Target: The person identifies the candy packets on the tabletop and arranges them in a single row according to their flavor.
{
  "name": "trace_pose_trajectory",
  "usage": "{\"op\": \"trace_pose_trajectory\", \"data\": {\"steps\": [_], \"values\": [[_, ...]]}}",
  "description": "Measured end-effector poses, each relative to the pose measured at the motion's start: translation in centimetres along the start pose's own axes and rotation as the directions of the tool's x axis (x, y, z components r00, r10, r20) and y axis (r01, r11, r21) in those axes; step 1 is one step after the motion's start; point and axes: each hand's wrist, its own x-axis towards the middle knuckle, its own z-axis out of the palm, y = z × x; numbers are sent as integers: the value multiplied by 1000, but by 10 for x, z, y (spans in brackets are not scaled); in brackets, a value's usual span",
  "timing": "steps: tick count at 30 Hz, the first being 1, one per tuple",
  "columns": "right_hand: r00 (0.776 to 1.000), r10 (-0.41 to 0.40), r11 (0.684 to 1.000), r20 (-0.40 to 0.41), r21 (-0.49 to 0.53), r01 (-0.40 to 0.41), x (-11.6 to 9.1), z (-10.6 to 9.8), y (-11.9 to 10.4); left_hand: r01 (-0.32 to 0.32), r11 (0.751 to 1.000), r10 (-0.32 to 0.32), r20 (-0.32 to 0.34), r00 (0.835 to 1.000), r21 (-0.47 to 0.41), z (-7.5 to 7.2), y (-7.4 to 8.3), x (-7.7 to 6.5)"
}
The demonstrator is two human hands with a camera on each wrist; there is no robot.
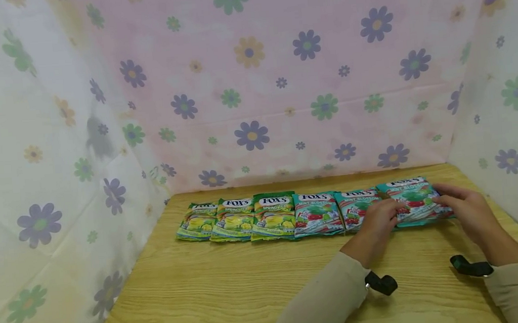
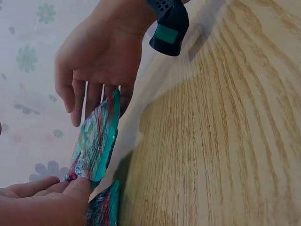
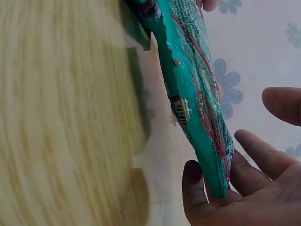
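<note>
At the right end of a row, a teal Fox's Mint Blossom candy bag (image 1: 410,200) is held between both hands, its near edge raised off the table. My left hand (image 1: 378,223) pinches its left side, thumb against the bag's edge in the left wrist view. Along the right side, my right hand (image 1: 473,215) supports the bag on loosely extended fingers. The right wrist view shows that hand's thumb (image 3: 282,103) standing apart from the wrapper. Left of the left hand lie a second Mint Blossom bag (image 1: 351,205), partly covered by the hand, and a third one (image 1: 317,215).
Three green-and-yellow Fox's Spring Tea bags (image 1: 274,218) continue the row to the left. They lie on a wood-grain table (image 1: 232,285). Flower-printed cloth (image 1: 275,79) hangs behind and at both sides. Each wrist wears a black camera mount (image 1: 382,283).
</note>
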Motion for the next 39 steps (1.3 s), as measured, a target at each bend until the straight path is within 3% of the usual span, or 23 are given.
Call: {"op": "trace_pose_trajectory", "data": {"steps": [6,13,23,39], "values": [[999,14,999,32,-30,-13,-1,4,2,2,1000,-3,-47,999,-19,0,-2,1],[998,34,998,53,-58,-31,-1,4,1,-3,999,2,-38,999,-35,-2,-2,0],[998,59,993,27,-106,-55,2,2,3,-16,1000,15,-74,997,-4,0,-3,-1],[999,31,993,37,-115,-27,3,2,7,-30,996,33,-42,999,85,-4,-8,-4]]}}
